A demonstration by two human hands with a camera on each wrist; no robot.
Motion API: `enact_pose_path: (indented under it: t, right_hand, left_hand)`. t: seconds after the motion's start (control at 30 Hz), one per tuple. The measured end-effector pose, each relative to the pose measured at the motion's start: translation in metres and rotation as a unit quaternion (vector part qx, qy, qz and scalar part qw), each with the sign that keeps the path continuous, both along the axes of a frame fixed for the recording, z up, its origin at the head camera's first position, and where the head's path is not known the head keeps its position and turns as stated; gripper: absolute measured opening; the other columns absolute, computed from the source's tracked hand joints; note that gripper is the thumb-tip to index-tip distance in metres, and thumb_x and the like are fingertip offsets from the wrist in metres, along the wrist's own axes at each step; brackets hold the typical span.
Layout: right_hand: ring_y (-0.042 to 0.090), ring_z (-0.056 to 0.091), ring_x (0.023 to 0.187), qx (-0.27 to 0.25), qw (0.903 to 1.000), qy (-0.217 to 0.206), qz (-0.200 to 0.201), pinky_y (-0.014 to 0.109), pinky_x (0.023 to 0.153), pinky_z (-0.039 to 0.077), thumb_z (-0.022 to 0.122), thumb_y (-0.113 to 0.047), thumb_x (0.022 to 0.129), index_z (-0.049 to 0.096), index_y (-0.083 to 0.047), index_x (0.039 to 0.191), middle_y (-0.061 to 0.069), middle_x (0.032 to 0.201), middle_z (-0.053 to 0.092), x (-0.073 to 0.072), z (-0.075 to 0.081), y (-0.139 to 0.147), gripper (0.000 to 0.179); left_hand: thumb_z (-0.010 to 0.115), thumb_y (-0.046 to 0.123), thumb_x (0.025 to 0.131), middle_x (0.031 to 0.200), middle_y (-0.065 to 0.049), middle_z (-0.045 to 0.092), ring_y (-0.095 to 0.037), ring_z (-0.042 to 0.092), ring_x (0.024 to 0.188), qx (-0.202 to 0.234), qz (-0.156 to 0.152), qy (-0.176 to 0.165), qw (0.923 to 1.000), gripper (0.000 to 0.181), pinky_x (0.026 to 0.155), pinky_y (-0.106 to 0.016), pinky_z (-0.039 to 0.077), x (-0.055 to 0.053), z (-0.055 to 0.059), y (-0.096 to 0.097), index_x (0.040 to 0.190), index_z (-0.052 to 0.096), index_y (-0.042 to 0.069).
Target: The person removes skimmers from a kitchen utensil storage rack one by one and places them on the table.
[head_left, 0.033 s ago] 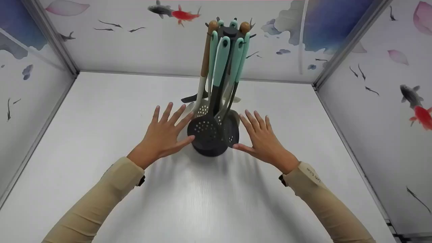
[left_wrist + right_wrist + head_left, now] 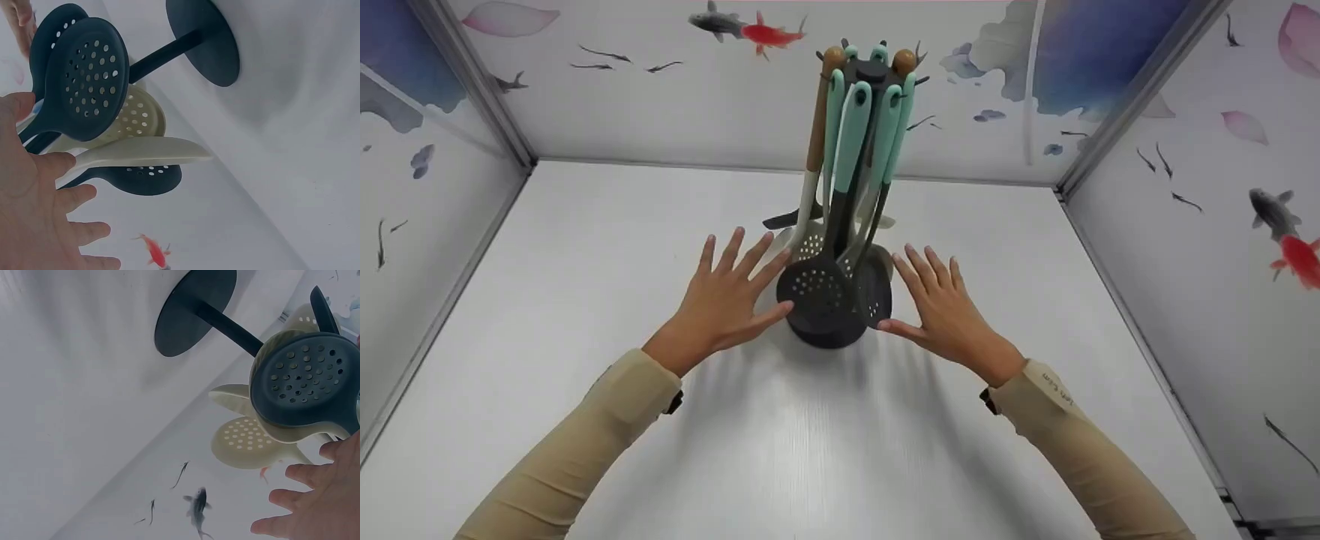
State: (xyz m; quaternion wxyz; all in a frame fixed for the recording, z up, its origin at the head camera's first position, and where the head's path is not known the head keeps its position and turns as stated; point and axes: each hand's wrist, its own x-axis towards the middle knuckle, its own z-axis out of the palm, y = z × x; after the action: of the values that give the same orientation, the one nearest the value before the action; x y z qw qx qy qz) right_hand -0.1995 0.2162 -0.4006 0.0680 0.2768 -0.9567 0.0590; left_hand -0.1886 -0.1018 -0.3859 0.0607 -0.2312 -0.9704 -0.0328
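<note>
A black utensil stand [image 2: 872, 71] rises from the white table, hung all round with kitchen tools. Mint handles [image 2: 853, 135] and brown handles [image 2: 817, 124] point up. A black skimmer [image 2: 814, 289] hangs at the front; a second black skimmer [image 2: 874, 296] is right of it. Cream slotted heads [image 2: 246, 443] show behind in the right wrist view. My left hand [image 2: 724, 300] is spread flat at the stand's left, its thumb tip overlapping the front skimmer in the head view. On the other side, my right hand [image 2: 950, 315] has straight fingers beside the tools. Both palms hold nothing.
The stand's round black base [image 2: 211, 48] rests on the table [image 2: 607, 247]. A back panel [image 2: 630, 112] and side panels [image 2: 1207, 247] with painted fish enclose the table. Metal strips [image 2: 1140, 330] run along the table's edges.
</note>
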Motion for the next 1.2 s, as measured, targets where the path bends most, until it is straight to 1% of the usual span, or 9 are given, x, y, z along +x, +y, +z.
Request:
enact_pose_path:
  t: [0.33,0.47,0.57,0.63,0.7,0.87,0.93,1.03,1.2]
  right_hand:
    - [0.037,0.011,0.143,-0.01,0.9999,0.004,0.002,0.06,0.112,0.007,0.05,-0.064,0.083,0.015,-0.012,0.15,0.013,0.156,0.013,0.0,0.005,-0.004,0.092]
    - [0.036,0.01,0.143,-0.012,0.9999,-0.002,-0.003,0.06,0.112,0.007,0.049,-0.064,0.083,0.014,-0.013,0.15,0.013,0.156,0.013,-0.001,0.006,-0.006,0.091]
    - [0.035,0.01,0.143,-0.018,0.9998,-0.005,-0.01,0.058,0.113,0.006,0.049,-0.063,0.084,0.015,-0.013,0.15,0.013,0.156,0.013,-0.001,0.006,-0.008,0.09]
    - [0.035,0.011,0.143,-0.025,0.9996,-0.005,-0.012,0.057,0.113,0.006,0.05,-0.062,0.084,0.016,-0.013,0.15,0.012,0.156,0.014,-0.001,0.006,-0.009,0.089]
    - [0.034,0.012,0.143,-0.035,0.9993,-0.005,-0.013,0.056,0.114,0.006,0.05,-0.061,0.084,0.016,-0.012,0.15,0.012,0.156,0.015,-0.001,0.007,-0.011,0.088]
    - [0.035,0.015,0.142,-0.059,0.9981,0.005,-0.016,0.056,0.114,0.008,0.05,-0.059,0.086,0.018,-0.012,0.149,0.012,0.155,0.017,0.001,0.008,-0.013,0.086]
    - [0.035,0.017,0.141,-0.071,0.9973,0.013,-0.015,0.056,0.114,0.01,0.052,-0.057,0.086,0.019,-0.011,0.149,0.013,0.154,0.019,0.001,0.009,-0.014,0.084]
    - [0.035,0.021,0.14,-0.093,0.9953,0.024,-0.011,0.055,0.113,0.013,0.054,-0.052,0.087,0.022,-0.008,0.147,0.015,0.152,0.022,0.002,0.012,-0.017,0.081]
    - [0.03,0.026,0.138,-0.151,0.9882,0.02,-0.014,0.05,0.113,0.021,0.054,-0.045,0.09,0.023,-0.006,0.147,0.015,0.151,0.026,0.003,0.017,-0.024,0.076]
  left_hand:
    - [0.031,0.061,0.091,0.157,-0.005,0.015,-0.037,0.008,0.143,0.004,-0.003,0.007,1.0,0.07,0.112,-0.06,0.006,-0.001,0.01,0.0,0.15,0.018,0.025]
    - [0.03,0.062,0.09,0.157,-0.005,0.015,-0.035,0.009,0.143,0.019,-0.005,0.022,0.9996,0.072,0.113,-0.059,0.007,-0.001,0.022,0.001,0.15,0.013,0.026]
    - [0.033,0.063,0.089,0.156,-0.005,0.017,-0.034,0.014,0.143,0.051,-0.014,0.062,0.9967,0.074,0.113,-0.057,0.01,-0.003,0.036,0.002,0.15,0.014,0.025]
    - [0.037,0.063,0.088,0.155,-0.007,0.022,-0.034,0.019,0.141,0.088,-0.024,0.103,0.9905,0.076,0.113,-0.057,0.013,-0.005,0.047,0.005,0.15,0.017,0.024]
    - [0.043,0.061,0.087,0.152,-0.008,0.028,-0.034,0.026,0.139,0.143,-0.039,0.15,0.9776,0.076,0.112,-0.057,0.018,-0.007,0.06,0.009,0.149,0.022,0.021]
    - [0.052,0.052,0.087,0.144,-0.012,0.04,-0.028,0.037,0.133,0.267,-0.101,0.241,0.9276,0.072,0.109,-0.046,0.03,-0.023,0.098,0.026,0.144,0.033,0.012]
    - [0.051,0.047,0.089,0.143,-0.013,0.041,-0.025,0.038,0.133,0.287,-0.121,0.256,0.9151,0.067,0.111,-0.039,0.03,-0.033,0.115,0.035,0.142,0.036,0.009]
    - [0.047,0.044,0.092,0.144,-0.013,0.04,-0.025,0.033,0.135,0.29,-0.132,0.26,0.9117,0.061,0.115,-0.032,0.021,-0.047,0.135,0.046,0.14,0.039,0.007]
    - [0.039,0.043,0.096,0.143,-0.007,0.044,-0.026,0.029,0.139,0.268,-0.119,0.251,0.9225,0.051,0.117,-0.029,0.012,-0.063,0.152,0.061,0.137,0.046,0.014]
